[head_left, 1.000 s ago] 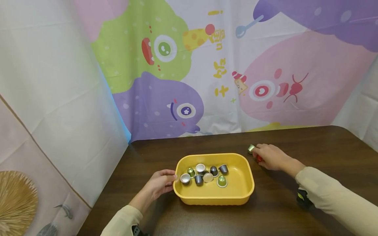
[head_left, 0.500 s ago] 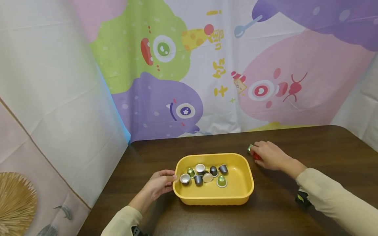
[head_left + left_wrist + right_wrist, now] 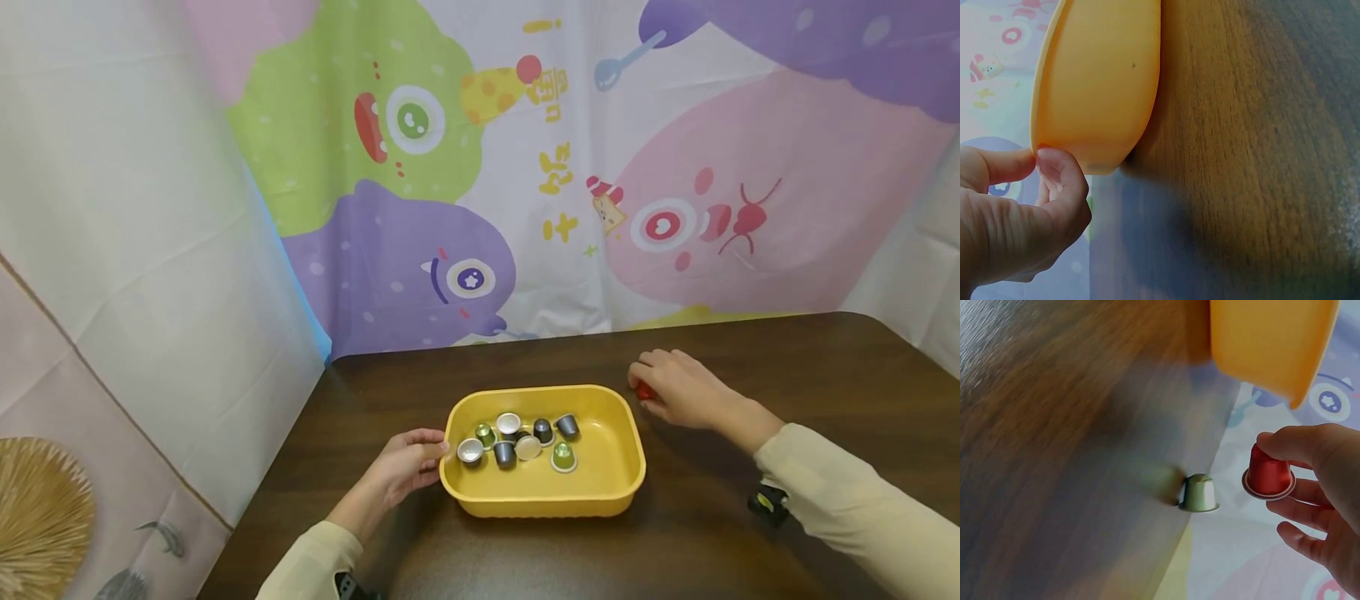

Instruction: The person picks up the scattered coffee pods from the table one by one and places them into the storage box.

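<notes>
My left hand point(image 3: 408, 467) pinches the left rim of a yellow plastic tub point(image 3: 543, 508), thumb on one side and fingers on the other, as the left wrist view shows. Inside lie several coffee capsules: dark ones such as this grey capsule point(image 3: 505, 456), a green capsule point(image 3: 564, 456), and some with pale lids up. Right of the tub, my right hand point(image 3: 686, 392) holds a red coffee capsule point(image 3: 1269, 472) between thumb and fingers. Close by, a light green capsule point(image 3: 1199, 492) rests on the table in the right wrist view; the hand hides it in the head view.
The dark wooden table point(image 3: 795, 358) carries the tub. A curtain point(image 3: 570, 275) with cartoon monsters hangs behind its back edge, and white cloth point(image 3: 165, 208) hangs along the left side.
My right hand has shifted slightly back and left with the red capsule, covering the light green capsule in the head view. The left hand and tub have stayed in place.
</notes>
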A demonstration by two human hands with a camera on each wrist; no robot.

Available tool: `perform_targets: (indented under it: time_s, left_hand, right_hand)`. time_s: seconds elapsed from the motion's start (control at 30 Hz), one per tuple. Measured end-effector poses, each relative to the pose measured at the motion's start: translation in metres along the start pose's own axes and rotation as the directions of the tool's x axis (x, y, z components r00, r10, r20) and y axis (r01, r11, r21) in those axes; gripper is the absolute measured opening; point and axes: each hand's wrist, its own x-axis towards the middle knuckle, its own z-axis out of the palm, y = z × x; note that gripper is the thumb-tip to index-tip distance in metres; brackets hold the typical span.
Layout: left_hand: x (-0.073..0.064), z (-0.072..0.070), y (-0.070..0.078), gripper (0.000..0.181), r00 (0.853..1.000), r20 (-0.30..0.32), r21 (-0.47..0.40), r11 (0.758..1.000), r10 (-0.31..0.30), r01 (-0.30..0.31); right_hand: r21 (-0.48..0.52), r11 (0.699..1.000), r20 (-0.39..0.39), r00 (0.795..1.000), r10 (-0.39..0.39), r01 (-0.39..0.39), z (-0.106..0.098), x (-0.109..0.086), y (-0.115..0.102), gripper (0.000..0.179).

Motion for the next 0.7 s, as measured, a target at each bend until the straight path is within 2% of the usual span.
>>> perform_targets:
  time_s: [0.43,0.7]
  left_hand:
    - [-0.001,-0.001,0.004,0.030,1.000,0.023,-0.006,1.000,-0.005,0.005]
    - [-0.002,-0.001,0.003,0.030,1.000,0.020,-0.003,1.000,-0.015,0.015]
  right_hand:
    - [-0.012,0.999,-0.016,0.999,0.033,-0.033,-0.026,0.008,-0.012,0.031]
    - [0.017,0.999,0.033,0.999,0.032,-0.033,-0.035,0.009,-0.021,0.029]
